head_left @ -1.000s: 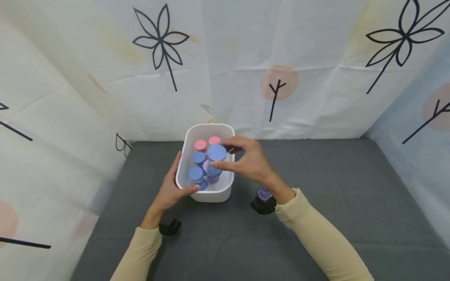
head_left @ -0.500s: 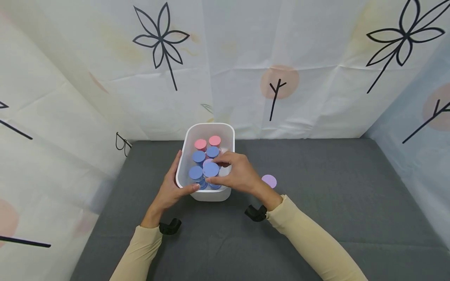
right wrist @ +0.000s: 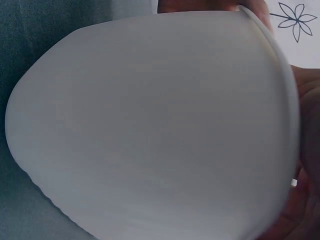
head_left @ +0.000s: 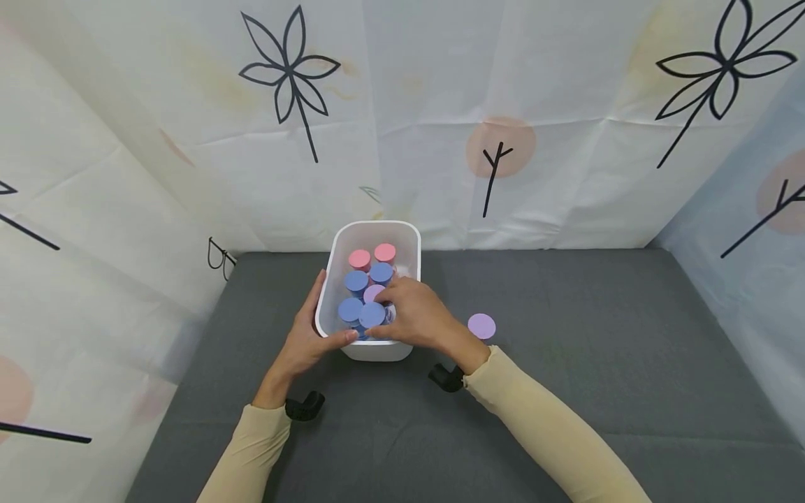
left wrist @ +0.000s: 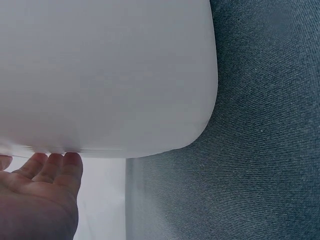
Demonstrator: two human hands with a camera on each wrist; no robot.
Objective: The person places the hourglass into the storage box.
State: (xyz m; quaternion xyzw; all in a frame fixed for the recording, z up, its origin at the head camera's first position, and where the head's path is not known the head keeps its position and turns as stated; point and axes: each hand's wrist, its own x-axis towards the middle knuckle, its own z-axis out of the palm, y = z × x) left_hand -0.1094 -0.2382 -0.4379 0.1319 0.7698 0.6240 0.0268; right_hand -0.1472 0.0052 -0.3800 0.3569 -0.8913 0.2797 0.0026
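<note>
A white plastic bin (head_left: 377,352) stands on the table, holding several spool-shaped pieces with flat round tops. My left hand (head_left: 308,339) grips its left side, thumb over the front rim; the left wrist view shows its fingers (left wrist: 69,172) against the outer wall. My right hand (head_left: 418,312) reaches into the bin's front right and holds a blue spool-shaped piece (head_left: 372,314) between thumb and fingers. Behind that piece a purple one (head_left: 374,293) is partly covered by the fingers. Other blue pieces (head_left: 351,309) stand to the left, and pink pieces (head_left: 360,260) at the back.
To the right of the bin, a purple-topped piece (head_left: 481,325) stands on the dark grey table (head_left: 597,363). White patterned fabric (head_left: 428,175) hangs right behind the table's back edge and along both sides.
My right hand has brought the blue piece down into the bin's front, moving left and toward me. The purple-topped piece on the table has come out from behind my wrist. My left hand stays put.
</note>
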